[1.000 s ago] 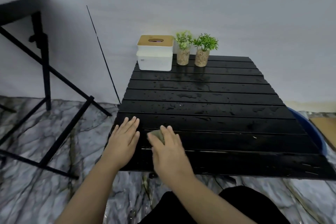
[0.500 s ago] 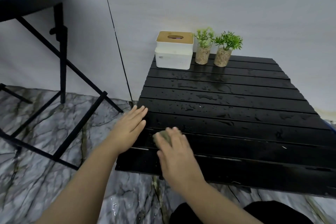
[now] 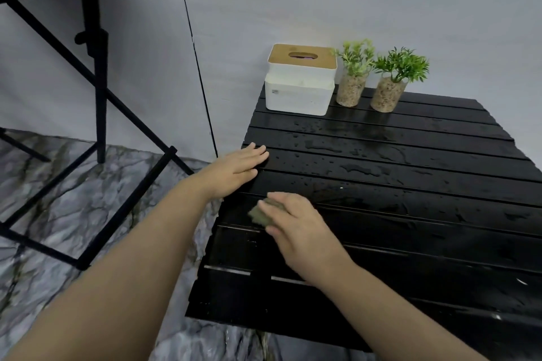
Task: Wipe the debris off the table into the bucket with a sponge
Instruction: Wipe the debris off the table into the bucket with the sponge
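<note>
The right hand [image 3: 302, 231] presses down on a green sponge [image 3: 259, 214], fingers curled over it, at the wet black slatted table's [image 3: 410, 214] 8 o'clock area. The left hand [image 3: 237, 167] lies flat and open, holding nothing, on the table's left edge at 10 o'clock. A tissue box [image 3: 299, 85] and two potted plants [image 3: 381, 76] stand at the far edge, toward 12 o'clock.

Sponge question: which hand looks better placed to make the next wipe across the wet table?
Right. The right hand already presses the sponge onto the table, with wet slats ahead. The left hand lies flat and empty at the table's left edge, probably just steadying.
</note>
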Motion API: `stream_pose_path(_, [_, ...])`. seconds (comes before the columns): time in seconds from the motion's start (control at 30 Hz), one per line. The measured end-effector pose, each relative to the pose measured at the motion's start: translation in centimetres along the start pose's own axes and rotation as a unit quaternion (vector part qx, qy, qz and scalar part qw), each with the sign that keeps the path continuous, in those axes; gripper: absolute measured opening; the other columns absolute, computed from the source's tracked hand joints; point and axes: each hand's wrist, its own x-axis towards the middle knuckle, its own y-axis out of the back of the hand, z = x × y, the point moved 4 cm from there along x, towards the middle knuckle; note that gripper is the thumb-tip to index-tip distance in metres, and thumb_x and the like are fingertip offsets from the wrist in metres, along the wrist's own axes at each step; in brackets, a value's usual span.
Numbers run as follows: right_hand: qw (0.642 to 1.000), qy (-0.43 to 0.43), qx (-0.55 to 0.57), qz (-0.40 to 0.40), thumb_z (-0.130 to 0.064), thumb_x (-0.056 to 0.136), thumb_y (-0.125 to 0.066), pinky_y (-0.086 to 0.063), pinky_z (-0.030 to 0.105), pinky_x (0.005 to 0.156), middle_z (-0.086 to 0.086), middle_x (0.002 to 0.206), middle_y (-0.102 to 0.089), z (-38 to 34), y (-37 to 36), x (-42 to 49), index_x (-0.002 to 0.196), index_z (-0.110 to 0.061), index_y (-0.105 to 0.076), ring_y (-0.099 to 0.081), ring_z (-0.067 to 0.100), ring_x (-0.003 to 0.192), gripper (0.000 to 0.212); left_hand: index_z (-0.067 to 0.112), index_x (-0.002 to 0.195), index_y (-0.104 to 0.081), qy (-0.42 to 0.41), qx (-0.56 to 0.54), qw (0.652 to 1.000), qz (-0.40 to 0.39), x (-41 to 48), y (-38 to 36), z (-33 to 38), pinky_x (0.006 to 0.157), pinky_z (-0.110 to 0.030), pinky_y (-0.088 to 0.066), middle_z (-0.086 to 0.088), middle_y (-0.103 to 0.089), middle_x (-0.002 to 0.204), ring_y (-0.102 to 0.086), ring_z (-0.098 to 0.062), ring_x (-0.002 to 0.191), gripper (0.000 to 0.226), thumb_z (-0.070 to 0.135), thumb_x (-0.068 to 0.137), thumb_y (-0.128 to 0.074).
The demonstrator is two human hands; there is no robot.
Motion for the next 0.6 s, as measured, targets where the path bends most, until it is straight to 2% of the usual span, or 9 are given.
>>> stream_pose_path(0.1, [0.996, 0.074, 0.03, -0.031, -0.022, 0.085, -0.044, -0.047, 0.044, 0.091, 0.015, 0.119, -0.057, -3.1, -1.7, 0.8, 0.119, -0.008, -0.059, -0.052, 0.032, 0.11, 0.039, 0.024, 0.144, -0.024, -0.01, -0.002, 1.0, -0.004, -0.4, -0.1, -0.2, 0.111, -0.017, 0.001, 0.012, -0.014, 0.154, 0.0, 0.005, 0.137, 0.046, 0.024, 0.099, -0.034])
stream_pose_path(0.2, [0.981, 0.151, 0.079, -0.096, -0.011, 0.085, -0.054, -0.043, 0.05, 0.092, 0.014, 0.122, -0.053, -6.4, -3.0, -0.7, 0.119, -0.008, -0.057, -0.044, 0.033, 0.115, 0.034, 0.025, 0.145, -0.023, -0.006, -0.001, 1.0, 0.015, -0.7, -0.5, -0.3, 0.115, -0.021, 0.0, 0.011, -0.013, 0.155, 0.001, 0.003, 0.139, 0.047, 0.025, 0.099, -0.032])
stream_pose_path(0.33, [0.961, 0.222, 0.111, -0.119, -0.016, 0.093, -0.053, -0.041, 0.044, 0.095, 0.005, 0.123, -0.054, -7.8, -2.9, -3.0, 0.12, -0.017, -0.059, -0.044, 0.023, 0.12, 0.028, 0.023, 0.144, -0.023, 0.011, -0.031, 0.999, 0.037, -1.4, -1.1, 0.1, 0.111, -0.019, 0.002, 0.008, -0.012, 0.156, 0.004, 0.003, 0.138, 0.046, 0.025, 0.099, -0.033])
stream_pose_path(0.4, [0.96, 0.229, 0.102, -0.124, -0.021, 0.095, -0.051, -0.039, 0.037, 0.099, 0.0, 0.127, -0.055, -6.6, -1.2, -4.5, 0.121, -0.021, -0.059, -0.042, 0.016, 0.125, 0.027, 0.021, 0.145, -0.022, 0.026, -0.018, 0.998, 0.05, -1.7, -1.3, 0.6, 0.112, -0.02, 0.002, 0.007, -0.012, 0.156, 0.004, -0.001, 0.14, 0.046, 0.025, 0.099, -0.032])
stream_pose_path(0.5, [0.963, 0.214, 0.087, -0.139, -0.024, 0.095, -0.05, -0.033, 0.024, 0.105, -0.001, 0.128, -0.056, -3.2, 3.7, -7.9, 0.12, -0.018, -0.061, -0.042, 0.01, 0.125, 0.028, 0.022, 0.146, -0.018, 0.048, 0.035, 0.997, 0.05, -2.0, -1.8, 1.1, 0.117, -0.03, 0.001, 0.006, -0.009, 0.157, 0.003, -0.01, 0.145, 0.048, 0.029, 0.099, -0.028])
stream_pose_path(0.6, [0.981, 0.136, -0.003, -0.136, -0.033, 0.094, -0.045, -0.031, 0.023, 0.104, -0.006, 0.132, -0.05, 4.1, 8.6, -9.4, 0.126, -0.023, -0.055, -0.041, 0.008, 0.126, 0.035, 0.024, 0.146, -0.019, 0.064, 0.029, 0.996, 0.057, -2.0, -1.9, 1.4, 0.119, -0.034, 0.0, 0.006, -0.01, 0.157, 0.002, -0.01, 0.145, 0.048, 0.032, 0.099, -0.027])
